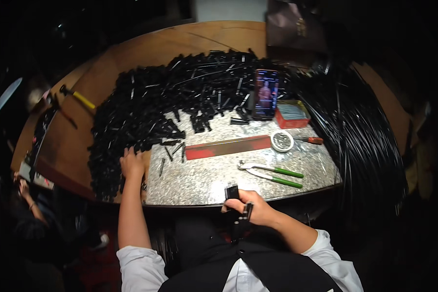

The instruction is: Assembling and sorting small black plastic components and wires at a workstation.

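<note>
Your right hand is gripping black pieces while your left is touching the heap

At the far left edge, another person's hand is showing beside the brown wooden tabletop. A hammer with a yellow handle is lying on the wood, left of the heap. That heap of short, glossy black pieces is spreading across the left and far side, crowding your left hand. Your left fingers are resting on its near edge; whether they are pinching anything, you cannot tell from here. A few loose pieces are lying on the smooth, speckled stone slab, near a long, straight-edged, worn red bar. At the slab's near edge, your right hand is clamping around slim black pieces, flat-sided and shiny. Beyond it, pincers are lying with their green handles spread. Farther back, a phone is standing upright, blocking part of the heap. A round white bowl of small metallic bits is sitting at the bar's right end, near a red box and a red-handled tool. Long, thin black strands are fanning down the right side.
</note>
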A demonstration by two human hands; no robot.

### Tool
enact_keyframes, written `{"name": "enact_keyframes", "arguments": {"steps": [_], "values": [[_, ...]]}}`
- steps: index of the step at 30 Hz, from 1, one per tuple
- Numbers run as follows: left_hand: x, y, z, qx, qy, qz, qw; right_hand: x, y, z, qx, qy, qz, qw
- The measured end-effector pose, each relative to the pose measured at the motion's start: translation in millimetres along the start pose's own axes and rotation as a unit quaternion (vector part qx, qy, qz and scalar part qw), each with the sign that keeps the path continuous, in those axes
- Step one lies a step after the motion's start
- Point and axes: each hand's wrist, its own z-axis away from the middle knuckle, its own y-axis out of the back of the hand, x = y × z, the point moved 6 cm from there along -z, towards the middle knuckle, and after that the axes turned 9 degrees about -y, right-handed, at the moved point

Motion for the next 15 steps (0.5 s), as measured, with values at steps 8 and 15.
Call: {"name": "enact_keyframes", "arguments": {"steps": [8,15], "values": [[-25,-7,-3,0.094,-0.029,0.037,0.994,-9,0,3,-0.024,0.014,-0.026,0.999],[-4,29,9,0.085,-0.013,0.039,0.996,-4,-2,1,-0.034,0.002,-0.038,0.999]]}}
